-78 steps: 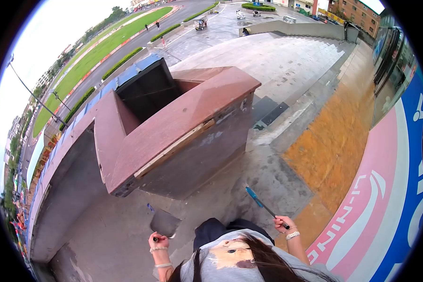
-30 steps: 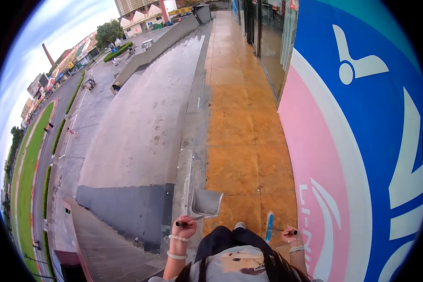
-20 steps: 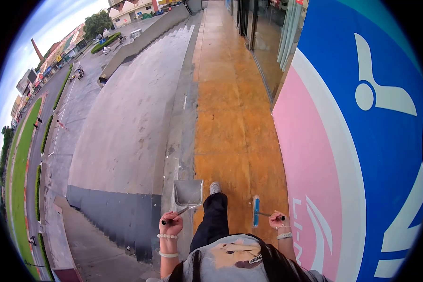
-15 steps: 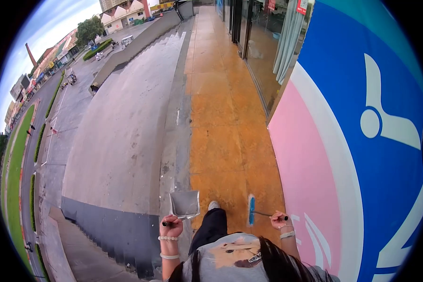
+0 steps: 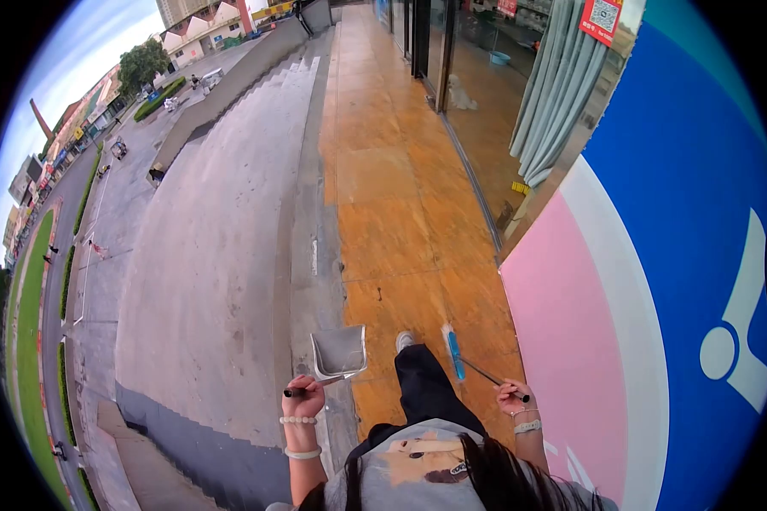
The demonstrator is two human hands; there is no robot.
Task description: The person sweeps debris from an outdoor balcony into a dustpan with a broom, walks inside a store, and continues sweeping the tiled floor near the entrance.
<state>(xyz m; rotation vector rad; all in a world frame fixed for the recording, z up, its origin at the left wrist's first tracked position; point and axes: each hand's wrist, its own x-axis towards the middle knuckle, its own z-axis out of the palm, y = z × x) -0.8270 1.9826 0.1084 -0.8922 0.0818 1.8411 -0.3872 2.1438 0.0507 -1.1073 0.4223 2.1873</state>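
My left hand [image 5: 307,395] is closed around the dark handle of a dustpan, wearing a beaded bracelet and a pale bangle at the wrist. The grey dustpan [image 5: 339,352] hangs ahead of that hand, over the seam between grey concrete and orange tiles. On the right, my right hand [image 5: 510,396] grips the thin dark handle of a broom. The broom's blue head [image 5: 455,353], with pale bristles, is low over the orange tiles [image 5: 392,247], right of my light shoe [image 5: 405,341]. Whether it touches them I cannot tell.
A blue, white and pink wall panel [image 5: 562,298] stands close on the right. Beyond it are glass doors [image 5: 486,111] with pale curtains. Grey steps and a sloping concrete surface [image 5: 204,255] lie left of the walkway. A low wall [image 5: 230,89] stands further off.
The doors and wall panel have come nearer as I moved forward. My foot shows further ahead. The broom has tilted, and the dustpan has risen slightly in view.
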